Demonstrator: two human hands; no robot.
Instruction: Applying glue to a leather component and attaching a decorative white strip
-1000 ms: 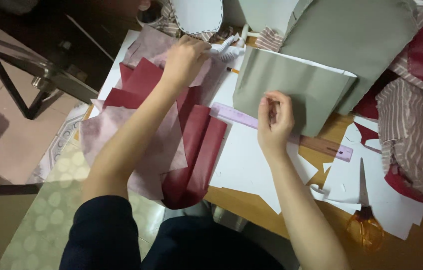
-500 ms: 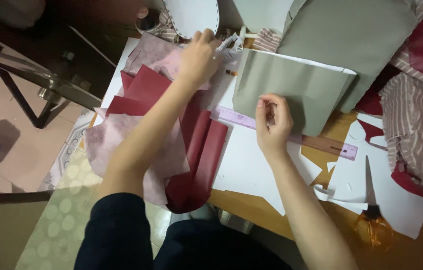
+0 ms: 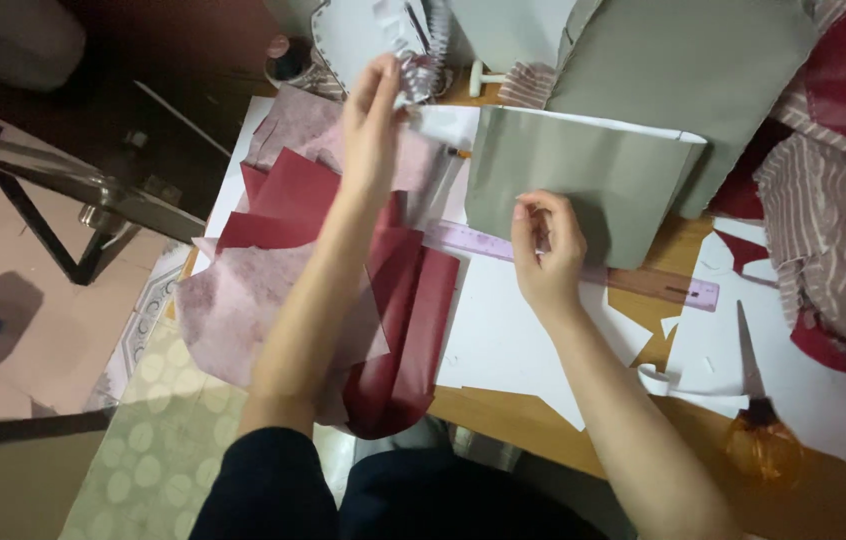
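Right hand (image 3: 546, 250) presses flat grey-green paper sheet (image 3: 583, 185) beside long purple ruler (image 3: 583, 265); left hand (image 3: 373, 120), fingers together, touches white paper strip (image 3: 443, 125).

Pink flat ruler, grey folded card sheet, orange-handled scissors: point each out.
Pink flat ruler (image 3: 473, 240), head view, its left end.
Grey folded card sheet (image 3: 583, 170), head view, middle of its face.
Orange-handled scissors (image 3: 761, 452), head view, the handle.

The left hand (image 3: 373, 125) has stretched farther away from the body, past the dark red sheets (image 3: 288, 195), its fingers now at a white paper piece (image 3: 413, 100) beyond them, open.
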